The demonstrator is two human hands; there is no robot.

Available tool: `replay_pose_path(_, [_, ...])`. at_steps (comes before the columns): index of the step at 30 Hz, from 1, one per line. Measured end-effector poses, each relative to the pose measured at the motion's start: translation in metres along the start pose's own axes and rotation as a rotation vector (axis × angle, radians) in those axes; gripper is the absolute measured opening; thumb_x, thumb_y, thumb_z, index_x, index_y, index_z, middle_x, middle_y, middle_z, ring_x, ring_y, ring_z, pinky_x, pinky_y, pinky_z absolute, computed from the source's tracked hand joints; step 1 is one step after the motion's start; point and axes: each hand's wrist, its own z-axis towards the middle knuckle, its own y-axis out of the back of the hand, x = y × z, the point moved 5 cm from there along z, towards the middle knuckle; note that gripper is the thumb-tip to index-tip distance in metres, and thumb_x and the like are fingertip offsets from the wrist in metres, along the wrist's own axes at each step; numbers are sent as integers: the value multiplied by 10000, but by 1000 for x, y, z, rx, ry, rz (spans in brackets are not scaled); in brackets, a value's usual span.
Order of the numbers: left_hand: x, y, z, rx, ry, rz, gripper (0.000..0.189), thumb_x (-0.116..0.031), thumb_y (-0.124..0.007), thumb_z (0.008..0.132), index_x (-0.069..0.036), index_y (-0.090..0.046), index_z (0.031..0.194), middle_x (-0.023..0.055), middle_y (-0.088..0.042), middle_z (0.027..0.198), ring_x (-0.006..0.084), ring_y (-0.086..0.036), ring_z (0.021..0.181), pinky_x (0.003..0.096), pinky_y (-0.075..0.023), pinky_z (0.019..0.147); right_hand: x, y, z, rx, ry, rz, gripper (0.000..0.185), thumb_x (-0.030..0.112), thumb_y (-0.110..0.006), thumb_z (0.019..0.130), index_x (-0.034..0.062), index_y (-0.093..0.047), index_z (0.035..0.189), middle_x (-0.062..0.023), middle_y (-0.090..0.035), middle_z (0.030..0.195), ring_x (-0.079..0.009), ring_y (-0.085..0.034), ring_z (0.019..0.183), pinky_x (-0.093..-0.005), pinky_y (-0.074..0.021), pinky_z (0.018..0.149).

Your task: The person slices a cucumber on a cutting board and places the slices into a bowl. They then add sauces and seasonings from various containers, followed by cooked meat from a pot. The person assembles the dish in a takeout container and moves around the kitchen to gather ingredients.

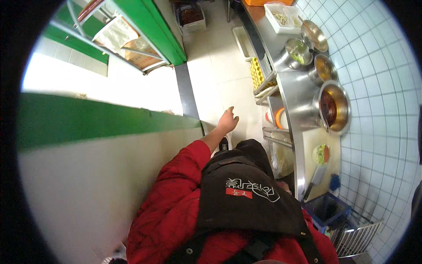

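My left hand (228, 120) hangs over the pale tiled floor (227, 69), its fingers apart and holding nothing. Only a small part of my right hand (284, 186) shows between my dark apron (244, 204) and the counter edge; its fingers are hidden. To my right runs a stainless steel counter (293, 92). On it lies a cutting board (335, 140) with a cleaver (318, 175) and a heap of chopped green and reddish food (321, 154). Beyond the board is a large steel bowl (343, 109) of dark red liquid, with a utensil in it.
Farther along the counter stand a steel pot with green vegetables (298, 54), more steel bowls (324, 69) and a white container (280, 19). Yellow egg trays (257, 74) sit below. A green-edged wall (108, 122) flanks my left, near a doorway. A blue basket (326, 211) is at right.
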Motion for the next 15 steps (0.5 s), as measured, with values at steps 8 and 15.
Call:
replay_pose_path(8, [-52, -27, 199, 121, 46, 33, 523, -246, -614, 889, -19, -497, 1346, 246, -576, 1275, 393, -588, 1157, 448, -489, 990, 102, -1, 29, -32, -49, -353, 344, 325, -496, 987, 24, -662, 984, -218, -668, 964, -349, -639, 857, -462, -502, 738])
replay_pose_path(15, [6, -27, 228, 77, 106, -127, 386, -241, -620, 884, -2, -609, 1187, 223, -622, 1152, 379, -618, 1065, 440, -503, 943, 364, -50, 57, -218, 378, -1103, 381, 314, -484, 986, -18, -670, 967, -281, -659, 913, -473, -636, 869, -548, -482, 731])
